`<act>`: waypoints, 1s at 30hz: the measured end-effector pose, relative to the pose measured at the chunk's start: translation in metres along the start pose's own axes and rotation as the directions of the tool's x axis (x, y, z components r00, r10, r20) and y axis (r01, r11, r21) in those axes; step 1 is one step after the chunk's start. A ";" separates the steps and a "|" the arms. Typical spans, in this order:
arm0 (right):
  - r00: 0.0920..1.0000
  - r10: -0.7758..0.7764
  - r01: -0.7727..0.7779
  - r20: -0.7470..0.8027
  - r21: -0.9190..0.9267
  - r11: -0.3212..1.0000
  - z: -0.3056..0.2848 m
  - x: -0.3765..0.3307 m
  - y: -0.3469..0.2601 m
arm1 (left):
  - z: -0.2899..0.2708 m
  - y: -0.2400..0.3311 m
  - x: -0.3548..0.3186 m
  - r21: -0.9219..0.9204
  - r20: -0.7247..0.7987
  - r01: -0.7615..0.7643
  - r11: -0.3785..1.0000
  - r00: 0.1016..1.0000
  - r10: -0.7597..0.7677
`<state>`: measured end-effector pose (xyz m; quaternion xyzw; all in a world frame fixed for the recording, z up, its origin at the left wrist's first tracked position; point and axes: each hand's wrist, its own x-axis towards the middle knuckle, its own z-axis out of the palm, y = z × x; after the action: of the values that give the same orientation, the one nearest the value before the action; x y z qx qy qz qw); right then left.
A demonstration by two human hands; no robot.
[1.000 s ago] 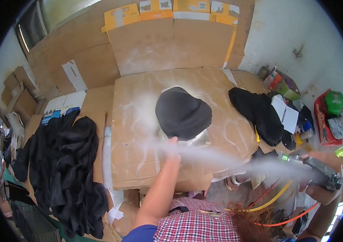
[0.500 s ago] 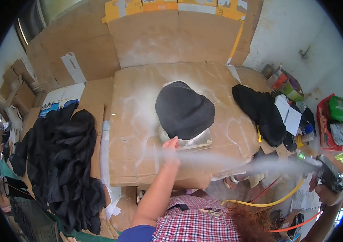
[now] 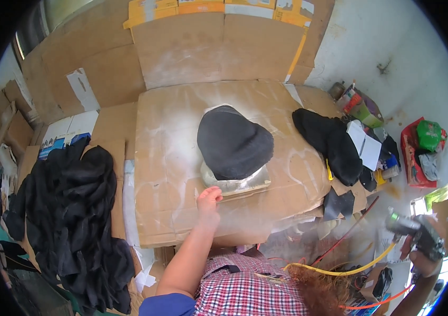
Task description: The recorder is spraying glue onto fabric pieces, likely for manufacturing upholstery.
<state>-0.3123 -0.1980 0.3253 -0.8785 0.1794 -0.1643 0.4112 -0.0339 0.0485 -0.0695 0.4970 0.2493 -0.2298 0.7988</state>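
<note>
A rounded black fabric piece (image 3: 234,142) lies over a pale, shiny block (image 3: 250,184) at the middle of the cardboard-covered table. Just off the block's near edge is my left hand (image 3: 210,196), its fingers curled closed with nothing visible in them; it does not touch the fabric. Far to the right, my right hand (image 3: 424,263) grips a spray gun (image 3: 416,231) with a green tip, which points left. A yellow hose (image 3: 361,269) runs to the gun. Faint mist hangs over the table's near edge.
A big heap of black fabric pieces (image 3: 71,210) lies on cardboard at the left. More black fabric (image 3: 334,145) rests at the table's right side, beside a white notepad (image 3: 363,145). Upright cardboard (image 3: 182,52) stands behind. A red bag (image 3: 414,152) sits by the right wall.
My left hand has let go of the fabric's near edge and drawn back slightly toward me. The dense white spray stream from the gun has thinned to faint mist. The view has shifted a little.
</note>
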 end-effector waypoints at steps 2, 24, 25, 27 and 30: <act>0.993 -0.006 0.006 0.122 0.002 1.000 0.007 0.003 -0.006 | 0.012 -0.004 -0.003 -0.021 0.021 -0.002 1.000 1.000 0.002; 0.957 -0.106 0.022 0.271 0.298 0.954 0.026 0.116 0.049 | 0.086 -0.002 -0.013 -0.312 -0.249 -0.129 0.941 0.967 0.050; 0.924 -0.146 0.046 0.352 0.278 0.960 0.023 0.121 0.057 | 0.089 0.001 -0.016 -0.306 -0.256 -0.135 0.943 0.965 0.055; 0.926 -0.165 0.083 0.339 0.244 0.966 0.018 0.139 0.080 | 0.095 0.010 -0.025 -0.353 -0.192 -0.179 0.918 0.975 0.116; 0.947 0.051 -0.192 0.317 0.432 0.881 0.040 0.170 0.118 | 0.109 0.034 -0.043 -0.351 -0.233 -0.271 0.896 0.952 0.197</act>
<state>-0.1663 -0.3185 0.2331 -0.7581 0.1272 -0.0419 0.6382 -0.0276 -0.0313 0.0224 0.3795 0.3027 -0.0305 0.8737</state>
